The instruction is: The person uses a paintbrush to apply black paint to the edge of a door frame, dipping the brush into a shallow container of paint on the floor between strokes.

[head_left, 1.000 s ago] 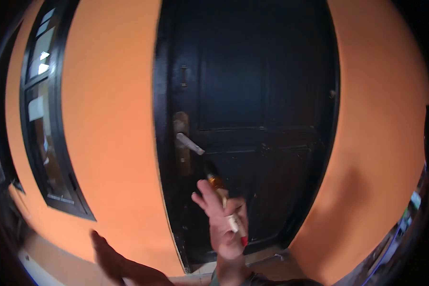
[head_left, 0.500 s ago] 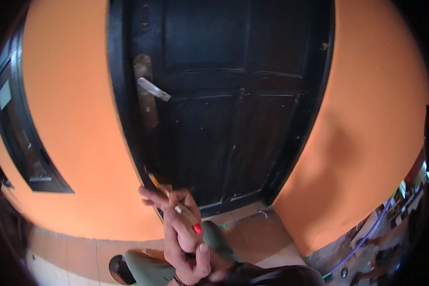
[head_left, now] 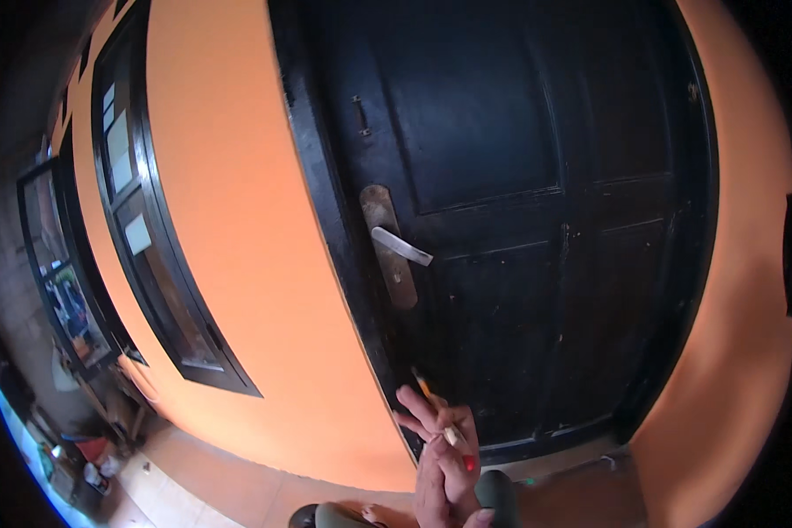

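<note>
Both my hands are close together at the lower middle, in front of a dark door (head_left: 502, 352). My right hand (head_left: 460, 431) is closed on a slim stick-like tool (head_left: 426, 388). Its far end is dark, with a yellow-orange band behind it, and a pale part and a red spot show by the fingers; its exact kind is unclear. My left hand (head_left: 438, 488) is closed and lies against the right one, overlapping it. What its fingers hold, if anything, is hidden. Above the hands, the door's metal lever handle (head_left: 402, 246) sits untouched on a worn plate (head_left: 380, 208).
An orange wall (head_left: 229, 194) with a dark-framed window (head_left: 141, 189) runs to the left of the door. My green-clad knee (head_left: 500, 497) is below the hands, over a tiled floor (head_left: 246, 480). Assorted clutter (head_left: 84, 462) stands at the far left.
The view has swung left and up, so door and hands appear farther right and lower. More windows and clutter show at left. My right hand still holds the tool.
</note>
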`<act>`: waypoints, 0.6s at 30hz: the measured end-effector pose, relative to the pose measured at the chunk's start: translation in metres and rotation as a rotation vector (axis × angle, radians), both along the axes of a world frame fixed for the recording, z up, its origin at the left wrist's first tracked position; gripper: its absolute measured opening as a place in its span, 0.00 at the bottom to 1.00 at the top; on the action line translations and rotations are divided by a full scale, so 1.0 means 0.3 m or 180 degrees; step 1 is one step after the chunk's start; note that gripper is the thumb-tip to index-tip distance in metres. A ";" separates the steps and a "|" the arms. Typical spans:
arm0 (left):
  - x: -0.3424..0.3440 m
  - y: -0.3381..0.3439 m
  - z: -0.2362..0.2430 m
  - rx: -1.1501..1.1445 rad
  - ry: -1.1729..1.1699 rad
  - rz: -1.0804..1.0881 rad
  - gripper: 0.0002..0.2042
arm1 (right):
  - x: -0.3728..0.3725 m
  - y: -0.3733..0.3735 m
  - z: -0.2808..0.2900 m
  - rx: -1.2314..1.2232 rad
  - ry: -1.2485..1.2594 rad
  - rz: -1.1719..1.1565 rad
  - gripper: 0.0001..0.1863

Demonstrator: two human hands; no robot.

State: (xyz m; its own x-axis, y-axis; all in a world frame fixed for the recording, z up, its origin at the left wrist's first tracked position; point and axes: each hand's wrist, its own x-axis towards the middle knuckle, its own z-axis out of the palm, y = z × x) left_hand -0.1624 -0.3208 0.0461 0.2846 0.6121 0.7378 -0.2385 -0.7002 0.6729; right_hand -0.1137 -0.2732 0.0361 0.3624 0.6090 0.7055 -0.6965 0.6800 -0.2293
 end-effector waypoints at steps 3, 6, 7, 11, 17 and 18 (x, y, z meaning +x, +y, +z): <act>0.035 0.025 -0.037 -0.0105 0.0479 -0.0058 0.38 | 0.040 0.009 -0.038 -0.0428 -0.0315 -0.0548 0.11; 0.036 0.033 -0.067 -0.0273 0.0705 0.0005 0.38 | 0.058 0.013 -0.031 -0.0362 -0.0266 -0.0754 0.09; 0.027 0.038 -0.066 -0.0320 0.0772 -0.0006 0.38 | 0.052 0.016 -0.025 -0.0370 -0.0232 -0.0753 0.09; -0.019 0.072 -0.029 -0.0371 0.1169 0.0011 0.38 | 0.076 0.016 0.016 -0.1139 -0.0098 -0.1141 0.08; -0.079 0.191 0.092 0.0704 -0.1946 0.1395 0.42 | 0.219 -0.024 0.180 -0.0438 -0.1434 -0.2141 0.13; -0.066 0.171 0.072 0.0630 -0.1945 0.1587 0.42 | 0.186 -0.056 0.173 -0.0695 -0.1629 -0.2001 0.13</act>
